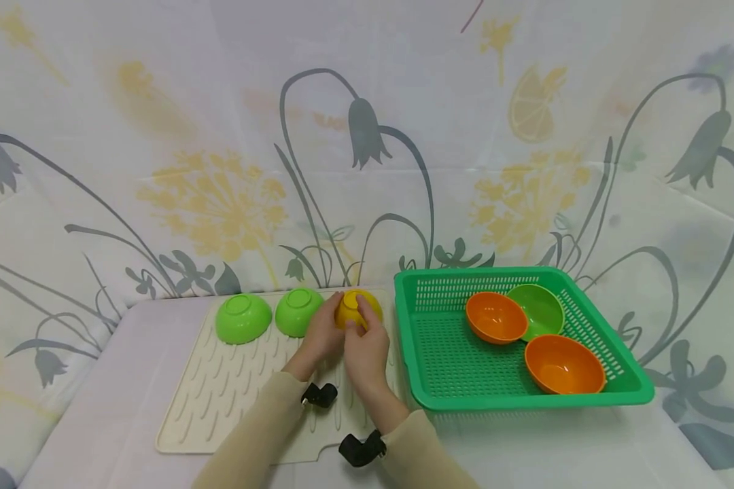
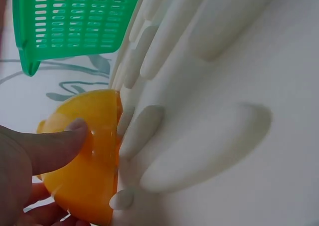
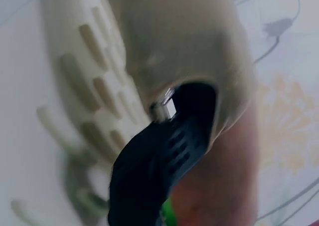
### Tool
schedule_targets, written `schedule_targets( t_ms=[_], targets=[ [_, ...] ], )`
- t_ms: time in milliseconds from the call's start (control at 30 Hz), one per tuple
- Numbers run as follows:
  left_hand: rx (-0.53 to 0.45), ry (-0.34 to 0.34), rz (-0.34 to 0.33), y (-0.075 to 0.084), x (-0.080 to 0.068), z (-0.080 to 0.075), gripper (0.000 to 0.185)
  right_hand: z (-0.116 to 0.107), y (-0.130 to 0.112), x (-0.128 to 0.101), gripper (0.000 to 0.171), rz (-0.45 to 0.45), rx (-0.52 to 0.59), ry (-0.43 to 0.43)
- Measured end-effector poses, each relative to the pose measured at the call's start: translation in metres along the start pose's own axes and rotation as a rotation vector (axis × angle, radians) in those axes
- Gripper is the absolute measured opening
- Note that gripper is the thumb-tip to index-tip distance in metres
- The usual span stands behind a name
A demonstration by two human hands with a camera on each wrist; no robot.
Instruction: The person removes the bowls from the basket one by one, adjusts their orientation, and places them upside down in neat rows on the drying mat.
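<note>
Nearest me: my two beige sleeves, w/ a black wrist strap (image 1: 361, 449) on the right arm and another on the left. The right wrist view shows mostly sleeve and strap, so nothing of my fingers there.

Both arms reach over the cream drying mat (image 1: 220, 401), ribbed w/ raised ridges, lying on the white table (image 1: 98, 407).

My left hand (image 1: 321, 337) and right hand (image 1: 365, 350) meet at the yellow bowl (image 1: 358, 307), which sits upside down, rim on the mat, at the mat's far right corner, just beside the basket wall. Left fingers curl round its left side; in the left wrist view my thumb (image 2: 47, 148) presses flat on the bowl's outer wall, other fingers under/behind it. Right fingers wrap its near-right side, index tip up on the dome. Both hands hold it.

Left of it, same far row: two green bowls, also upside down, one (image 1: 298, 312) next to my left hand, the other (image 1: 242, 317) further left.

Right of the mat: green perforated basket (image 1: 440, 380) w/ two orange bowls (image 1: 496, 317) (image 1: 564, 365) and one green bowl (image 1: 539, 310), all open side up, overlapping.

Behind everything: floral-print cloth backdrop (image 1: 220, 170).
</note>
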State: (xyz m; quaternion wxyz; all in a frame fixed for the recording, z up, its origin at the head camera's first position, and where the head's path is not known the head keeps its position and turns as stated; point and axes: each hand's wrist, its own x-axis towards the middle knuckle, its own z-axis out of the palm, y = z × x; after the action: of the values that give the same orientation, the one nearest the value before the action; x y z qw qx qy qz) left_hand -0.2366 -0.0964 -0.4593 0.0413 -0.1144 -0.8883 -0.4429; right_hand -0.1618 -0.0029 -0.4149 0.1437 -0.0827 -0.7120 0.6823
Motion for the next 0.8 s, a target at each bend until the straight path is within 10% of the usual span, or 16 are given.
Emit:
schedule_targets(
  t_ms=[400,800],
  targets=[
    [0.063,-0.047,-0.001,-0.005,0.0,0.002,0.073,-0.026,-0.046,-0.012,0.039,-0.101,0.179,-0.149],
    [0.053,-0.12,0.0,0.002,-0.005,-0.005,0.079,-0.115,-0.088,0.022,0.033,-0.156,0.001,-0.249]
  ],
)
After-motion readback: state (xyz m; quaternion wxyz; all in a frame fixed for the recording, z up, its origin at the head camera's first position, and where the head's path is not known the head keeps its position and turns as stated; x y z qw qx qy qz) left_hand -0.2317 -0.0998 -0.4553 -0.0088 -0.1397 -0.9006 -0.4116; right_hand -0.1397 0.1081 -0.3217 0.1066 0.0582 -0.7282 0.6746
